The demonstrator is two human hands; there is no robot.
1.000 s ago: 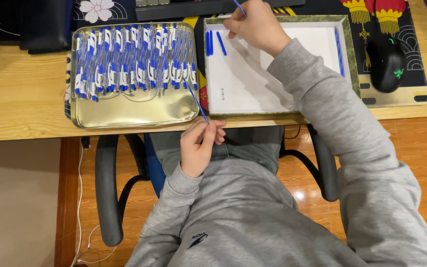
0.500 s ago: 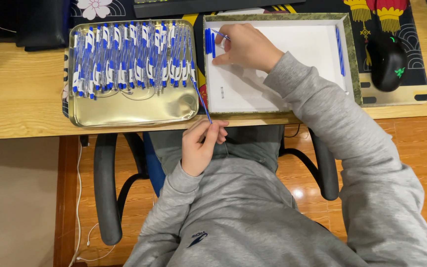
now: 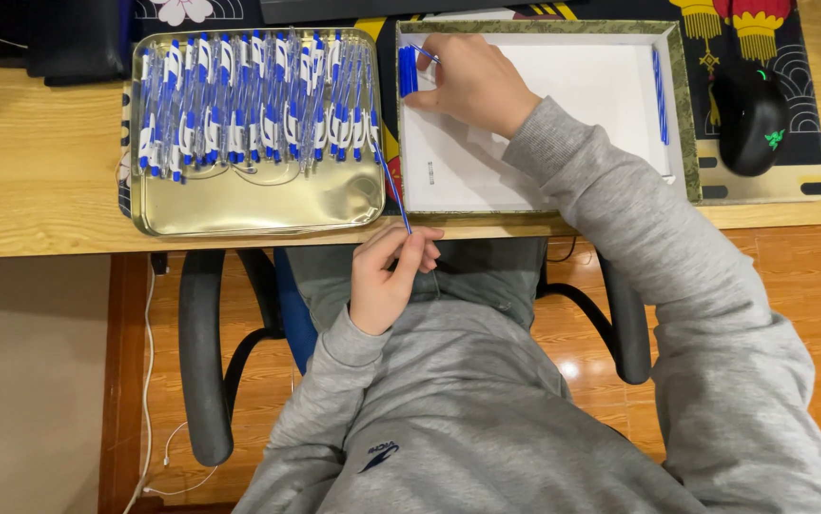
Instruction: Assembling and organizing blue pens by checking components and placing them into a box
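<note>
Fingertips of the left hand (image 3: 387, 281) pinch the lower end of a thin blue pen refill (image 3: 393, 195), thumb and forefinger pressed together on it just below the desk edge, above the lap. From that pinch the refill slants up and away, its far end reaching over the near right corner of the gold metal tray (image 3: 239, 205). Beyond the pinch and to its left, the tray holds a dense row of blue and white pens (image 3: 249, 100) laid side by side along its far half, with a few loose thin wire springs (image 3: 239, 174) on the bare metal nearer the hand.

Up and to the right of the left hand, the right hand (image 3: 472, 81) rests inside the white shallow box (image 3: 544, 181), fingers curled down at the box's far left corner. They close on a small bunch of blue pen parts (image 3: 409, 69), though how firmly cannot be told. Another blue refill (image 3: 659, 95) lies alone along the box's right wall, well apart from that hand.

Farther right, past the box, a black computer mouse (image 3: 751, 116) sits on a dark patterned mat (image 3: 791, 181). Everything stands on a light wooden desk (image 3: 39, 181). Beneath both hands are the grey sweatshirt (image 3: 487, 409) and the black armrests of a chair (image 3: 203, 362).
</note>
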